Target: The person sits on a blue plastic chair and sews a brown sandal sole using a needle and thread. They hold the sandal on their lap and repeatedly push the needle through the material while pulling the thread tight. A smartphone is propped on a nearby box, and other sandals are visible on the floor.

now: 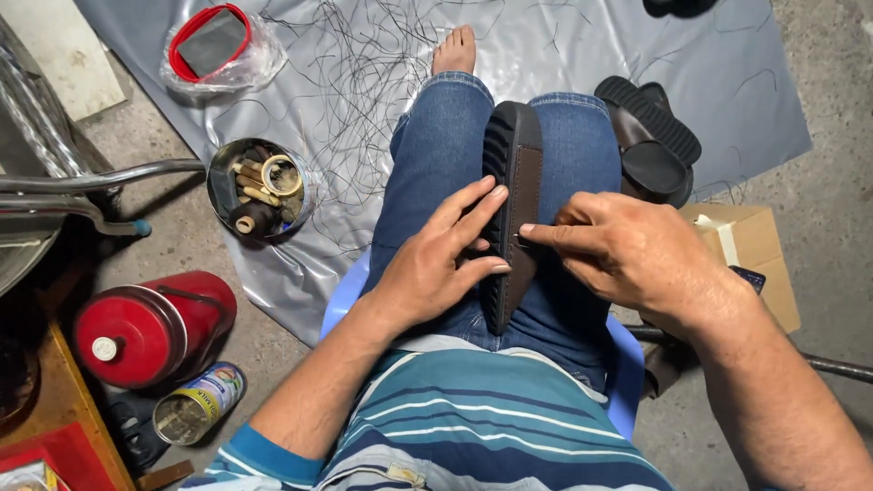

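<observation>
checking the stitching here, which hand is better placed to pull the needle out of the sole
Right. The right hand already pinches at the needle on the sole's edge; the left hand lies flat, steadying it.

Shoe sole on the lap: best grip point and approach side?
Grip the shoe sole across its long edges near mid-length, coming from the ribbed left edge, probably. It stands on edge between the thighs, so both sides are exposed. The left hand already braces it there; the right hand pinches something small, unclear what, at the brown face, so leave that side to it.
</observation>
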